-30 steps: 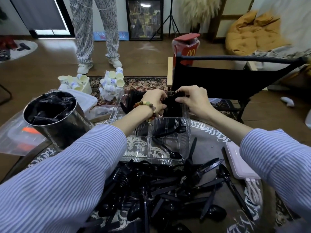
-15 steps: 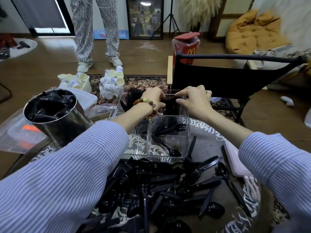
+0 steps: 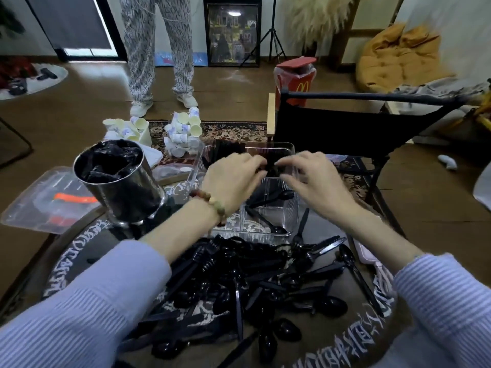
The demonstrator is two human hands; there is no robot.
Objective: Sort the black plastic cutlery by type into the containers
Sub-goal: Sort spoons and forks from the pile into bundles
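Observation:
A heap of black plastic cutlery (image 3: 252,282), spoons, forks and knives mixed, lies on the round table in front of me. Behind it stand clear plastic containers (image 3: 252,232). The near right compartment holds a few black spoons (image 3: 265,221). Both hands reach over the far compartment. My left hand (image 3: 233,179), with a bead bracelet on its wrist, and my right hand (image 3: 310,181) pinch a bundle of black cutlery (image 3: 271,168) between their fingertips inside it. More black pieces (image 3: 228,148) stick up in the far left compartment. The bundle's type cannot be told.
A steel cylinder lined with a black bag (image 3: 119,187) stands at the left, with clear plastic lids (image 3: 39,200) beyond it. A white tray (image 3: 368,257) lies at the right table edge. A black chair (image 3: 345,128) faces me. Paper cups (image 3: 180,134) and a standing person (image 3: 159,49) are on the floor behind.
Both hands have dropped a little with the bundle into the far compartment and drawn closer together. My right hand's fingers have loosened and spread.

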